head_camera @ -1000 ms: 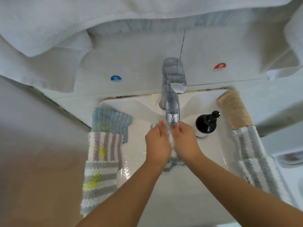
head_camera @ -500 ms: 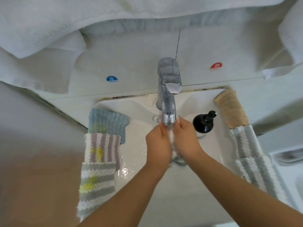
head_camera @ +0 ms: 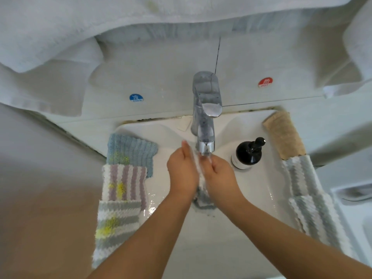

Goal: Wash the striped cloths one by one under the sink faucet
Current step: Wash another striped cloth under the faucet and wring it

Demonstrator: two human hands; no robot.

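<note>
A wet grey-and-white striped cloth [head_camera: 203, 200] hangs between my two hands, right under the spout of the chrome faucet [head_camera: 205, 109] and over the white sink [head_camera: 261, 190]. My left hand [head_camera: 182, 170] presses its palm and straight fingers against the cloth's left side. My right hand [head_camera: 220, 176] grips the cloth from the right with curled fingers. Only the cloth's lower end and a strip between the palms show.
On the sink's left rim lie a blue cloth [head_camera: 130, 150], a purple-striped cloth [head_camera: 122, 184] and a grey-striped cloth [head_camera: 116, 224], all with yellow stains. The right rim holds a tan cloth [head_camera: 283, 135] and two grey-striped cloths [head_camera: 302, 178]. A black pump bottle [head_camera: 247, 154] stands beside the faucet.
My hands have slid against each other with the cloth between them, the left fingertips now higher than the right. The cloth's lower end hangs further out below my palms.
</note>
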